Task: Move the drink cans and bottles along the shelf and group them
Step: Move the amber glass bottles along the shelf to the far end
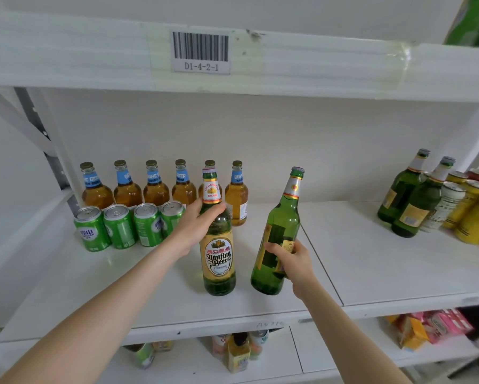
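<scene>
Landmark: Yanjing bottle (219, 259), green glass with a yellow label, upright on the white shelf (371, 259), towards its front edge. Left hand (195, 227) comes in from the lower left, forearm long and straight, fingers and thumb wrapped round the Yanjing bottle's shoulder just under the neck label, grasping it. Right hand (292, 261) comes from the lower right, wrist slightly bent, fingers curled round the lower body of a second green bottle (278, 231) just right of the Yanjing bottle. This one is tilted, cap leaning off to the right, and the two bottles are apart. Cannot tell if its base rests on the shelf or sits just off it.

Behind the Yanjing bottle, along the back wall: amber bottles (155, 187) with blue neck labels, six in a row, one partly hidden by its neck. Left of the Yanjing bottle, in front of that row: four green cans (119, 227) side by side, the nearest partly covered by the left hand. Far right of the Yanjing bottle: two more green bottles (410, 200) with yellow cans (471, 217) packed beside them. Above the Yanjing bottle: barcode tag (201, 51) reading D1-4-2-1 on the edge of the upper shelf (66, 65)
</scene>
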Motion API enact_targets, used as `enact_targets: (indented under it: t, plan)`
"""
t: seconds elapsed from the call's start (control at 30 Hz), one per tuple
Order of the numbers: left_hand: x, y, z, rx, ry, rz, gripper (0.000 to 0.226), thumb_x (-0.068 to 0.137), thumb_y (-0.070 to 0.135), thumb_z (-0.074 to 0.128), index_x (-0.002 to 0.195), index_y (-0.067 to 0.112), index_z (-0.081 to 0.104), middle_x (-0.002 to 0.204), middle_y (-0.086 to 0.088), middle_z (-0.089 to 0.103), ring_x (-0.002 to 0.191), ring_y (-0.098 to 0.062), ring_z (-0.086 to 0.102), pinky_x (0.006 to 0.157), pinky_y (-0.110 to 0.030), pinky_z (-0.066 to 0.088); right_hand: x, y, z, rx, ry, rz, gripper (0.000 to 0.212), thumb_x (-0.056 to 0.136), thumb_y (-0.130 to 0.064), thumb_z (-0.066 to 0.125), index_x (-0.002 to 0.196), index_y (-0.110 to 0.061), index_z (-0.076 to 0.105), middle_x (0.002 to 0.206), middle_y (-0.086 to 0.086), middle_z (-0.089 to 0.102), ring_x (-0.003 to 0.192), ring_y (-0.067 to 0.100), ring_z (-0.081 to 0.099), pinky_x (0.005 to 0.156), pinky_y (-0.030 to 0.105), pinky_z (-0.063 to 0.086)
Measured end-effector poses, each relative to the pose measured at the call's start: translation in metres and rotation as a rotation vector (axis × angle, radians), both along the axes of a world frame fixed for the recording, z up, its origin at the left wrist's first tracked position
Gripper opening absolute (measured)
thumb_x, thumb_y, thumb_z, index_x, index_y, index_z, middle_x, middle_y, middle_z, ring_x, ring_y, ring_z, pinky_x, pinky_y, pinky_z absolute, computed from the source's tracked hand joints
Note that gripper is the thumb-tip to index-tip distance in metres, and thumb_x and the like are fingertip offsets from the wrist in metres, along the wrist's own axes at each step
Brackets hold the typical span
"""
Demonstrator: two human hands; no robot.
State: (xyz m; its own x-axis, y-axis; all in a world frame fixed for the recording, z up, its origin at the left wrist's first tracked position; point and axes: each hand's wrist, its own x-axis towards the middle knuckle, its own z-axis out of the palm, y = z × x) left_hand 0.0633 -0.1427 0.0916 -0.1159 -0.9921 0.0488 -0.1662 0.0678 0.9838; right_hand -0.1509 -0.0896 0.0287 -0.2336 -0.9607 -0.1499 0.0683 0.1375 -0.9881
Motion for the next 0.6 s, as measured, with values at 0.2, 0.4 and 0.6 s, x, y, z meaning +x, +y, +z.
enact_targets:
  t: [0.2,0.4,0.6]
  plan:
    - [-0.040,0.046,0.011,-0.033,-0.010,-0.033,0.015,0.095,0.038,0.057,0.110,0.039,0.054,0.106,0.012,0.065,0.098,-0.008,0.061,0.073,-0.023,0.047,-0.039,0.053,0.004,-0.019,0.026,-0.011,0.028,0.078,-0.017,0.078,0.101,-0.021,0.063,0.097,0.005,0.070,0.093,0.021,0.066,0.069,0.033,0.054]
    - [-0.091,0.105,0.008,-0.014,-0.018,-0.068,0.007,0.094,0.038,0.059,0.101,0.038,0.056,0.107,0.004,0.067,0.099,-0.014,0.064,0.079,-0.031,0.051,-0.089,0.118,0.007,-0.009,0.074,-0.019,0.027,0.078,-0.020,0.078,0.101,-0.021,0.062,0.096,0.004,0.070,0.093,0.019,0.066,0.064,0.028,0.053]
    - [-0.144,0.149,0.002,0.023,-0.018,-0.102,0.009,0.094,0.039,0.059,0.102,0.037,0.055,0.108,0.003,0.067,0.101,-0.016,0.064,0.084,-0.035,0.051,-0.140,0.169,0.010,-0.011,0.083,-0.011,0.028,0.080,-0.019,0.076,0.100,-0.024,0.058,0.098,0.002,0.067,0.088,0.013,0.063,0.061,0.023,0.050]
